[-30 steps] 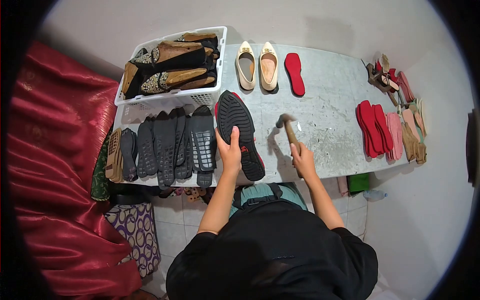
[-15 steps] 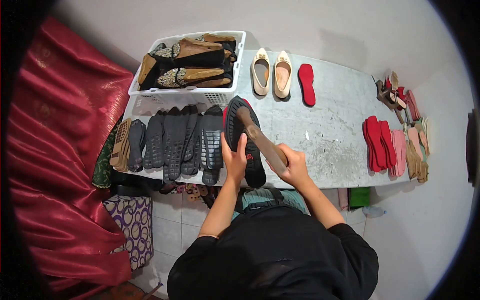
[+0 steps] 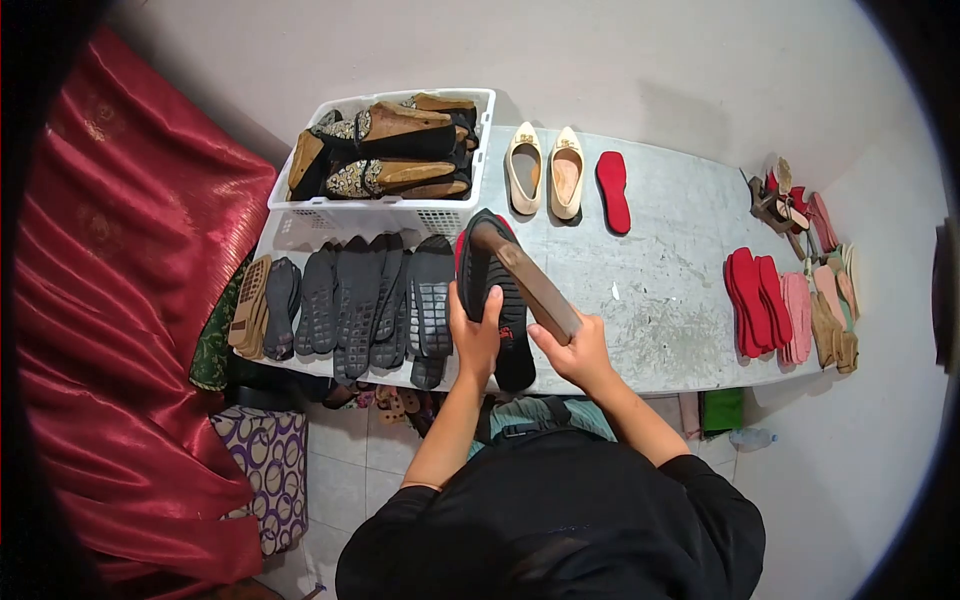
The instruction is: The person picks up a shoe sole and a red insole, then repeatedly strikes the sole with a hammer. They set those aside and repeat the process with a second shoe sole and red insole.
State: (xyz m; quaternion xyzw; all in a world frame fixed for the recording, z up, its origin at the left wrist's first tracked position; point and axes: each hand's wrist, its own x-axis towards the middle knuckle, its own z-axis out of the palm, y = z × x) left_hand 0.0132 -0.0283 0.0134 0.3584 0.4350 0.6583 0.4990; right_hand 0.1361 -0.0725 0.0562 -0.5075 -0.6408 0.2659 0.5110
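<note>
My left hand [image 3: 478,340] is wrapped around a shoe [image 3: 514,350] with its black ridged sole turned up and a strip of red showing at the left edge. My right hand [image 3: 582,356] grips the wooden handle of a hammer [image 3: 540,290]. The hammer's brown head lies over the front part of the sole; whether it touches cannot be made out. Just left of the shoe, several dark grey soles [image 3: 357,300] lie in a row on the table [image 3: 650,210].
A white plastic basket [image 3: 482,150] of embellished shoes stands at the back left. Cream flats [image 3: 567,180] and a red insole [image 3: 613,193] lie behind my hands. Red insoles [image 3: 746,305], pink insoles [image 3: 795,318] and wedge pieces line the right end. A red curtain [image 3: 130,300] hangs left.
The camera view has tilted, so the table sits lower. The hammer handle has rolled slightly in my right hand. Both hands keep hold of the same things.
</note>
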